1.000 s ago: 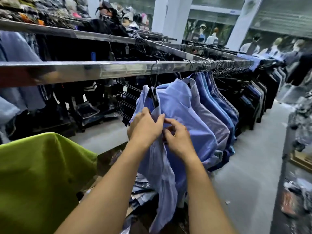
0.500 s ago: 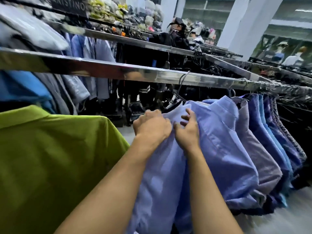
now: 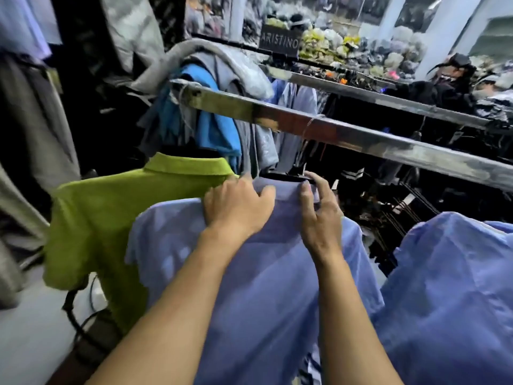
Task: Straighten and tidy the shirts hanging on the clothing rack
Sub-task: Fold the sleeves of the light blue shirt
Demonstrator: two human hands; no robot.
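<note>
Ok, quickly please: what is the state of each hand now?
Left hand: closed, gripping the light blue hanging shirt beside its collar.
Right hand: closed, pinching the same shirt's collar.

Far behind, I see a black rectangular sign [image 3: 279,41] lettered ARISTINO in pale capitals. Beyond it, heaps of bagged clothing bundles [image 3: 361,47] in yellow, grey and white fill the background beside tall white pillars [image 3: 441,31]. Lower left, a black cable [image 3: 68,300] curls across the pale grey floor [image 3: 27,343].
</note>
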